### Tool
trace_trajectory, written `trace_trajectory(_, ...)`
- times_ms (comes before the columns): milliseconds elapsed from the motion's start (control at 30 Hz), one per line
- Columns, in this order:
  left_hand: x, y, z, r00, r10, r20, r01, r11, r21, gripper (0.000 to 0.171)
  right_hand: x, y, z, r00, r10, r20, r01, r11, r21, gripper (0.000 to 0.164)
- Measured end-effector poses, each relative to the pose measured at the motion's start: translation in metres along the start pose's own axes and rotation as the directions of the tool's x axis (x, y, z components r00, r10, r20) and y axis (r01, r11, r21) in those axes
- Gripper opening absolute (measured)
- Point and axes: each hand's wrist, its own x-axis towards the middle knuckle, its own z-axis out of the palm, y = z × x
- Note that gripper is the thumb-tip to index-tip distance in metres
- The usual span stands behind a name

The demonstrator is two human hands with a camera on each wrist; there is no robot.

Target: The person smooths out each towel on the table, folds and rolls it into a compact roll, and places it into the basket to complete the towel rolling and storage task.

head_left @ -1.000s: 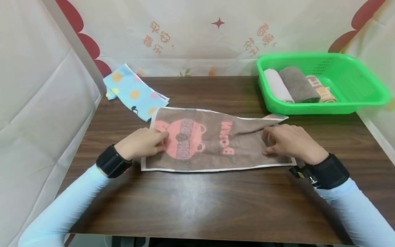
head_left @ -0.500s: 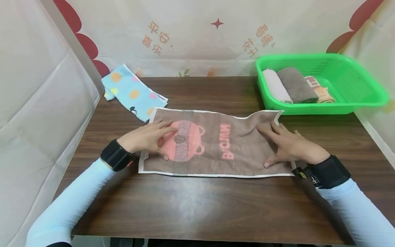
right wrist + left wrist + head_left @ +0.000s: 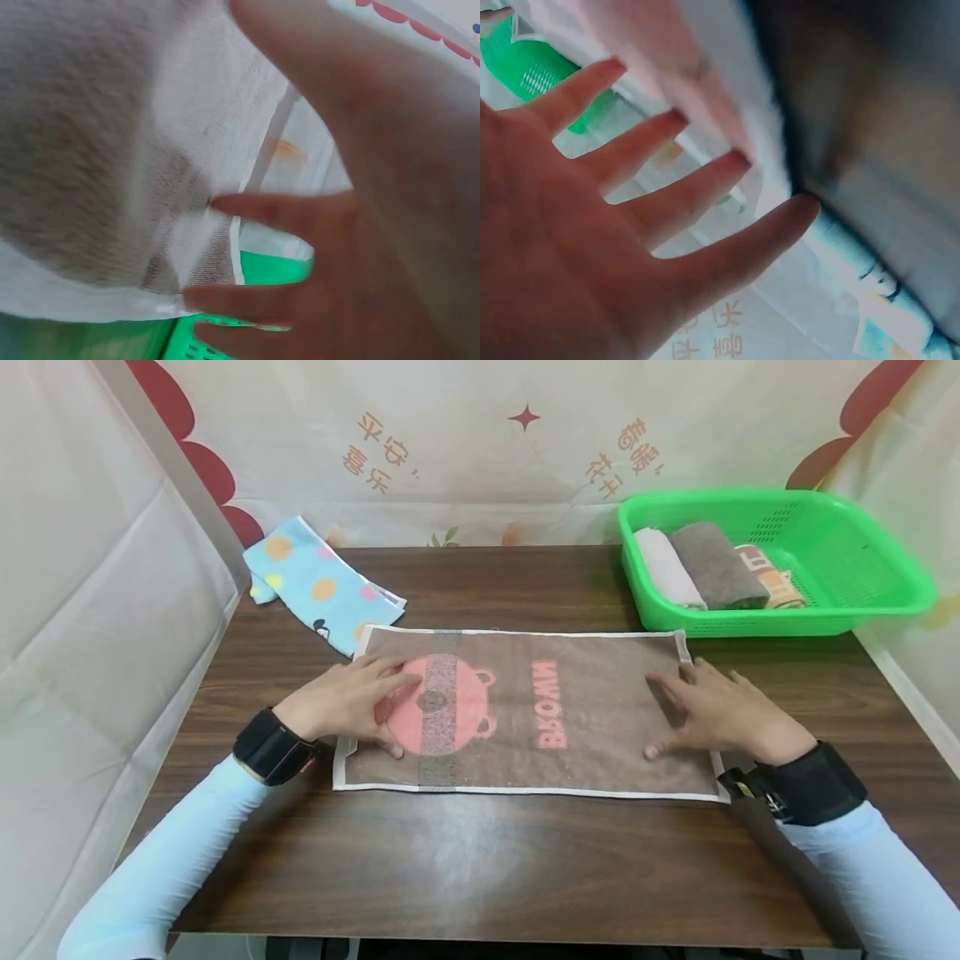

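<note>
The left hand (image 3: 347, 700) lies with fingers spread at the left end of a brown towel (image 3: 600, 764), fingertips on or just over the pink bear face (image 3: 442, 706). The right hand (image 3: 731, 714) is spread too, at the towel's right end, its thumb and index finger over the cloth; whether every fingertip touches cannot be told. Between them the white-edged towel lies spread out, nearly flat, on the dark wooden table (image 3: 480, 868), with pink lettering (image 3: 550, 704) right of the bear. A folded blue dotted cloth (image 3: 315, 581) lies behind its far left corner. At the far right stands a green basket (image 3: 787, 625), with a white roll (image 3: 667, 568), a grey roll (image 3: 718, 568) and a patterned roll (image 3: 772, 578) side by side in its left part.
</note>
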Motion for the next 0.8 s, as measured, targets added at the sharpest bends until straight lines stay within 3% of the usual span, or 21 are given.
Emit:
trace_trajectory(133, 0.021, -0.014, -0.009, 0.992, 0.000, -0.128, 0.008, 0.998, 0.063, 0.047, 0.023, 0.002, -0.008, 0.983, -0.058, -0.172, 0.062, 0.998, 0.021, 0.068)
trace_trajectory(200, 0.032, -0.023, -0.012, 0.986, -0.008, -0.169, 0.022, 0.996, 0.083, 0.036, 0.038, 0.004, -0.010, 0.975, -0.093, -0.201, 0.099, 0.995, 0.020, 0.053)
trace_trajectory(367, 0.055, -0.041, -0.012, 0.982, -0.033, -0.187, 0.048, 0.996, 0.073, 0.046, 0.067, 0.009, -0.008, 0.978, -0.121, -0.169, 0.116, 0.993, -0.039, 0.057)
trace_trajectory(433, 0.059, -0.043, -0.011, 0.979, -0.048, -0.196, 0.059, 0.997, 0.052, 0.050, 0.072, 0.009, -0.007, 0.979, -0.109, -0.170, 0.104, 0.994, -0.037, 0.057)
trace_trajectory(500, 0.060, -0.042, -0.012, 0.976, -0.060, -0.209, 0.070, 0.997, 0.040, 0.043, 0.071, 0.010, -0.008, 0.977, -0.100, -0.189, 0.097, 0.995, -0.026, 0.050)
trace_trajectory(667, 0.054, -0.043, -0.015, 0.971, -0.082, -0.226, 0.092, 0.995, 0.036, 0.011, 0.057, 0.014, -0.014, 0.940, -0.154, -0.305, 0.140, 0.988, -0.065, 0.017)
trace_trajectory(800, 0.048, -0.049, -0.021, 0.948, -0.094, -0.303, 0.108, 0.994, 0.032, 0.006, 0.046, 0.023, -0.021, 0.898, -0.166, -0.407, 0.146, 0.986, -0.080, 0.009)
